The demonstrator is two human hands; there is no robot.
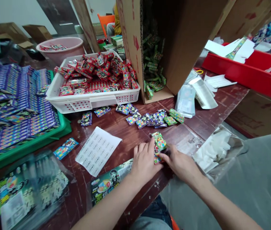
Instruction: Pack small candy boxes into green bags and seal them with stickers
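Note:
Over the table's front edge, my left hand [143, 159] curls its fingers against a small stack of printed packets, a green packet [159, 141] on the far side and a red one [157, 158] nearer me. From the right, my right hand [182, 163] closes thumb and fingers at the stack's edge, over a dark, blurred packet. Partly under my left forearm lies a green printed bag [104, 185] in clear plastic. Beyond my hands is a row of loose purple packets [143, 121], with a few green packets [176, 115] at its right end.
A white basket [75, 103] holds red packets; a green tray [64, 126] holds purple ones. An open carton [135, 48] contains green packets. A sticker sheet [98, 150], plastic bags [34, 191], a red bin [236, 75] and a clear bag of white scraps [218, 153] stand around.

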